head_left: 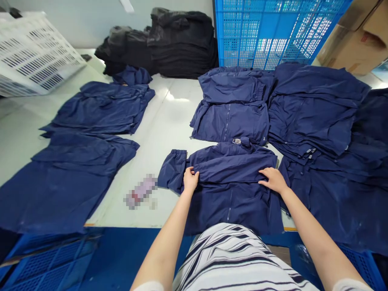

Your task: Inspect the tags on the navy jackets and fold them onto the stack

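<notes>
A navy zip jacket (235,198) lies spread in front of me, its lower edge at the table's front edge near my striped shirt. One sleeve is laid across its chest, and the other sleeve (172,169) sticks out to the left with a gathered cuff. My left hand (190,180) is closed on the fabric at the left end of the folded sleeve. At the right end, my right hand (273,180) pinches the cloth between thumb and fingers. A small white label (237,141) shows at the collar.
Folded navy jackets (230,101) are stacked behind, with more piles to the right (315,109) and left (100,109). Black garments (182,44), a blue crate (254,32), a white basket (33,52) and cardboard boxes (354,44) stand farther back. A blurred-out item (141,192) lies on the table.
</notes>
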Demonstrator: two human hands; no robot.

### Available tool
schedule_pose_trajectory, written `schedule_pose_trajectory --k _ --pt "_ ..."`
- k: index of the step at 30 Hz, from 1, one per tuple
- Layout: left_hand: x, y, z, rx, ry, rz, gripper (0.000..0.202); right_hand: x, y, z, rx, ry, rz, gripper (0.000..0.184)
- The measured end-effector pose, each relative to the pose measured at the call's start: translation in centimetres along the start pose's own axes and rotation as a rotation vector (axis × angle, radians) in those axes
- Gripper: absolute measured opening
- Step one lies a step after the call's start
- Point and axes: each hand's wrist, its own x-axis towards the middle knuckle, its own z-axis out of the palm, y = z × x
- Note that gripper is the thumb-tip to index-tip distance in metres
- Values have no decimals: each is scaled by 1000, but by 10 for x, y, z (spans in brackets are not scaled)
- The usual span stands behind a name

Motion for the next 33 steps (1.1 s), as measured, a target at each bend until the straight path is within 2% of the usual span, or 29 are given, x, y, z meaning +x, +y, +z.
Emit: schedule_pose_trajectory --k 2,4,6,9,11,13,15,17,20,22,24,26,27,29,31,33 --pt "-1 0 0 -57 2 37 37 -18 -4 7 -72 -25 -22 51" --pt "2 3 -1 -100 17 114 40 -34 -2 10 -86 4 4 57" --pt "4 8 -3 -76 -10 168 41 -48 1 10 -77 20 54 54" --pt "-2 14 -3 80 -86 208 40 -60 -2 4 -65 -29 157 50" --pt "-15 19 1 195 -68 290 36 -56 -15 0 -55 -30 192 50" --pt "-35 25 9 280 -74 429 34 -42 -37 0 -47 21 167 48" --pt "-55 29 22 343 -167 566 37 -22 -67 7 -49 60 93 47" --pt "-74 28 37 422 -239 636 48 -3 -97 23 -70 42 8 51" --pt "-87 19 56 538 -270 613 70 11 -129 56 -123 -59 -49 55" --pt "-86 12 60 565 -308 613 71 11 -136 76 -142 -107 -22 57" --pt "-77 9 54 530 -352 628 65 8 -137 88 -145 -125 15 57" --pt "-62 9 38 446 -321 610 57 7 -138 91 -136 -120 50 57" --pt "-54 9 27 402 -260 577 54 9 -141 90 -126 -105 67 58" --pt "-37 7 4 347 -61 445 52 13 -153 88 -92 -61 64 61" --pt "-21 0 -18 346 145 234 57 20 -172 87 -47 -35 -6 66" --pt "-9 -11 -33 352 258 -10 69 25 -192 91 -20 -67 -70 65"
